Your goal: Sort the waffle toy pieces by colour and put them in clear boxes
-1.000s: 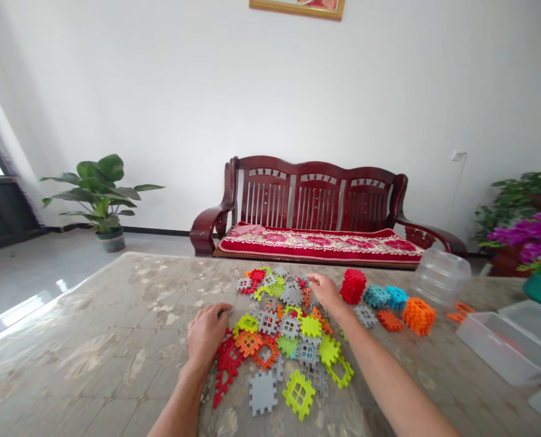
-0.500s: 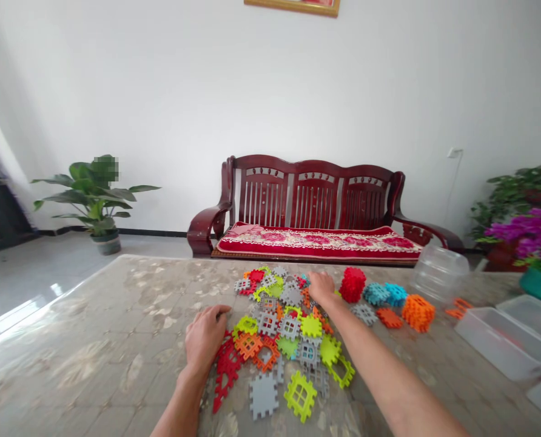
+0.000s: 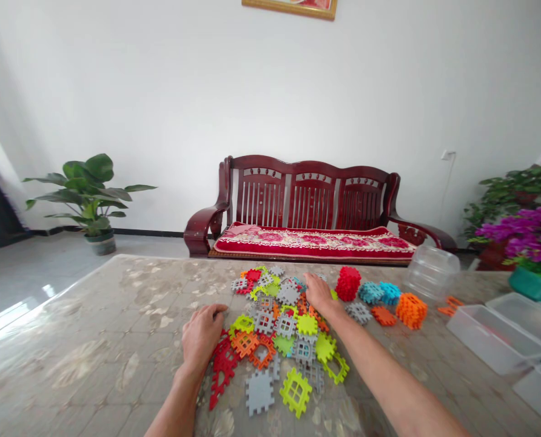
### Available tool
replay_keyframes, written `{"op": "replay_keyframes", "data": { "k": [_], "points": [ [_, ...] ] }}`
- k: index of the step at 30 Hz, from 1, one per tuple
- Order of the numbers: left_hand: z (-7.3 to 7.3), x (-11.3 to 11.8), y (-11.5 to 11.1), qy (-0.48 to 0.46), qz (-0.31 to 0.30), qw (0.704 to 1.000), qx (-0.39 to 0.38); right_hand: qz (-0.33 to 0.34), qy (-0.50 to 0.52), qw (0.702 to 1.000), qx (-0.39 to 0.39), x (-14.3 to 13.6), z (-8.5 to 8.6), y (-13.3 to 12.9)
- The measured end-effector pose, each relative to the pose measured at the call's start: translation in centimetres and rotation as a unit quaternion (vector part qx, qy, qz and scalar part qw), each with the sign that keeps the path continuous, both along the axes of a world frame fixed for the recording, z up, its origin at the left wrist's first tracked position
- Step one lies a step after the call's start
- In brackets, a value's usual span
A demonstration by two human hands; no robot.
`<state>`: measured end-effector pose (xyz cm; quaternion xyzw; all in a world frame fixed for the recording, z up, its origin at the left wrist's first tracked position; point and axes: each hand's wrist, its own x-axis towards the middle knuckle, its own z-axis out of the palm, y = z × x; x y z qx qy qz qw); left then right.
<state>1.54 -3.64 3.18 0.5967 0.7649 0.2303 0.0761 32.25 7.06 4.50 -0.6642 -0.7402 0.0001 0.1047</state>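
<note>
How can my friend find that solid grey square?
On the patterned beige table, find the colourful pile of plastic pieces. At its near edge lies the toothed grey plastic square; unlike the lime-green plastic window piece on its right, it has no holes.

Beyond the far edge of the table [image 3: 102, 328], a dark red wooden bench [image 3: 313, 167] with a flowered red cushion [image 3: 316, 241], before a white wall [image 3: 298, 91]. Above, a gilt picture frame [image 3: 288, 10]. Past the far left corner, a potted plant [image 3: 91, 209] on grey floor [image 3: 136, 246] glossy with daylight. Near the far right corner, purple flowers [image 3: 525, 233].
</note>
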Motion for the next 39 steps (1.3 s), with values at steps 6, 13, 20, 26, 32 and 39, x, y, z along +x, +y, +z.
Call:
{"op": "replay_keyframes", "data": {
  "k": [6, 13, 20, 26, 32, 39],
  "points": [
    [-0.1, -0.1, 0.1, -0.002, 0.0, 1.0, 0.004, 0.024, 0.04, 0.998, 0.047, 0.9, -0.3, -1.6],
    [-0.1, -0.1, 0.1, -0.004, 0.0, 1.0, -0.004, 0.101, 0.104, 0.985, 0.094, 3.3, -1.0, -3.6],
    [0.0, -0.1, 0.1, -0.007, 0.002, 1.0, 0.0, 0.024, 0.113, 0.993, 0.032, 4.5, -0.9, -3.4],
    [0.1, 0.0, 0.0, -0.007, -0.001, 1.0, -0.01, 0.055, 0.069, 0.996, 0.004, 4.1, -0.5, -3.2],
    [0.2, 0.0, 0.0, -0.007, 0.002, 1.0, -0.002, 0.063, 0.041, 0.997, 0.011, 3.3, 0.2, -3.8],
    [-0.1, -0.3, 0.2, 0.006, -0.001, 1.0, -0.003, 0.044, 0.058, 0.996, 0.042, 4.1, 0.4, -5.7]
  ]
}}
